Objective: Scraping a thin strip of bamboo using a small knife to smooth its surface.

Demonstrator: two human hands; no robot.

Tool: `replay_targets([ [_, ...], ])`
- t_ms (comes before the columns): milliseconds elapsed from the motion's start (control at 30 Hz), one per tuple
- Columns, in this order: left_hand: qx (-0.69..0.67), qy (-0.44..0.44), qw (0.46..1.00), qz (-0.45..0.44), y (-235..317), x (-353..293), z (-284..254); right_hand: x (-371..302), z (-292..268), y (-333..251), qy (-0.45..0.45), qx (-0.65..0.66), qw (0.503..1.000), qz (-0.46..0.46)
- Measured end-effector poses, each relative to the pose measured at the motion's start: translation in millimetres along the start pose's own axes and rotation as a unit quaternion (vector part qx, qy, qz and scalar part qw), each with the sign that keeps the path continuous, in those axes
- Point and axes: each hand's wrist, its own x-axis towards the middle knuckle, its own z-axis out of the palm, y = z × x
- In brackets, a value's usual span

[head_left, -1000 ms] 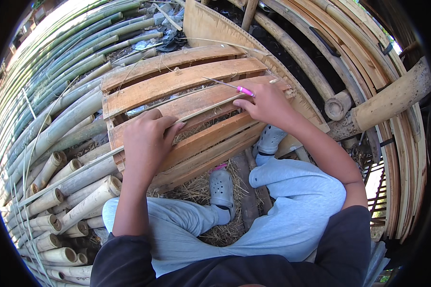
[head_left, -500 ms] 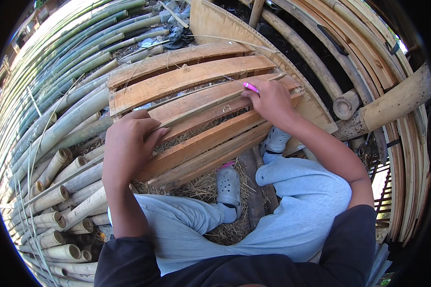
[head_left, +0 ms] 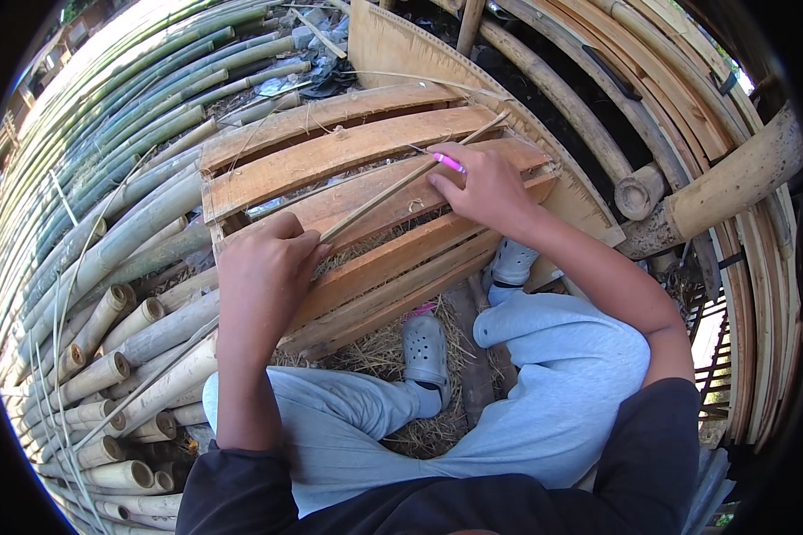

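My left hand is closed around a long, thin bamboo strip. The strip slants over a slatted wooden crate, its far end by the crate's far right corner and its tail trailing behind my left hand to the lower left. In my right hand, closed, is a small knife with a pink handle. Its thin blade points left, beyond the strip. The right fingers are right beside the strip; whether they also grip it I cannot tell.
Stacked bamboo poles fill the left side. A curved plywood sheet lies beyond the crate. A thick bamboo pole and stacked planks are on the right. My feet in grey clogs are near straw.
The strip has swung to a steeper slant, its far end lifted off the crate slats. My left hand has shifted slightly right, and my right hand with the knife slightly left.
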Motion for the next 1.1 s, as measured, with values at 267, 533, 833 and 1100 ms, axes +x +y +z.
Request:
replay_targets([
  [267,-0.048,0.025,0.999,-0.001,13.3,2.4,6.6,-1.1,4.8,0.4,-0.028,0.027,0.998,-0.057],
  [533,-0.084,-0.080,0.992,-0.053,-3.7,-3.2,-20.2,0.8,-0.1,4.0,-0.011,-0.047,0.997,0.067],
  [833,-0.042,-0.035,0.998,-0.023,1.8,-2.2,-6.6,-2.8,-5.2,4.3,0.016,0.020,0.999,-0.042],
  [1100,-0.009,0.000,1.000,-0.010,0.7,2.1,-5.9,-6.9,-16.0,-6.3,-0.063,0.086,0.994,0.008],
])
